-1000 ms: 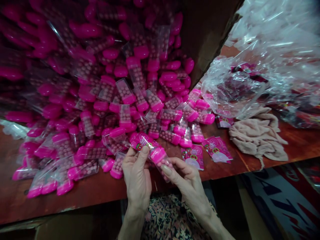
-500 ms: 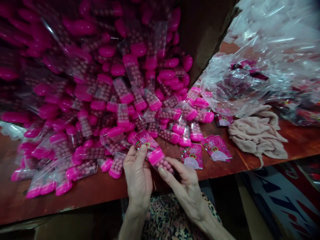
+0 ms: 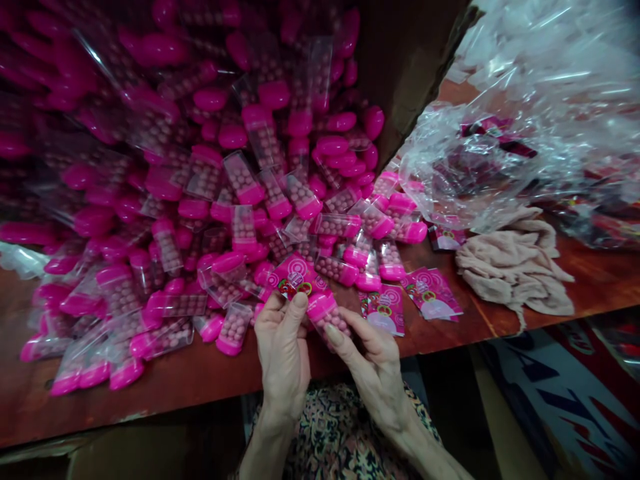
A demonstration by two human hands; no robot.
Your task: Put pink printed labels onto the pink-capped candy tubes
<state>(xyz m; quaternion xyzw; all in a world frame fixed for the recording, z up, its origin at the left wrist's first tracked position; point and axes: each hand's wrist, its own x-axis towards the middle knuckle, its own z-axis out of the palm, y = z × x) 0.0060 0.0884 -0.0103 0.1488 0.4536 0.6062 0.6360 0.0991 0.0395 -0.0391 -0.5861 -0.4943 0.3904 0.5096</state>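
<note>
In the head view, my left hand [image 3: 285, 347] pinches a pink printed card sleeve [image 3: 294, 275] between thumb and fingers. My right hand [image 3: 373, 363] grips a small clear candy container [image 3: 333, 321] filled with round pink balls, its bright pink cap pointing up and left. The cap meets the lower right end of the sleeve; whether it is inside the sleeve I cannot tell. Both hands are closed, close together above the table's front edge. Just right of them lie flat pink printed sleeves [image 3: 433, 293] on the table.
A large heap of pink-capped candy containers [image 3: 245, 230] spills from a dark cardboard box [image 3: 405, 73] onto the reddish-brown table [image 3: 200, 380]. A crumpled beige cloth [image 3: 513, 263] lies at the right. Behind it are piled clear plastic bags [image 3: 540, 100].
Both hands have shifted slightly to the right with the sleeve and the container. The sleeve now shows more of its printed face. The heap has stayed as it was.
</note>
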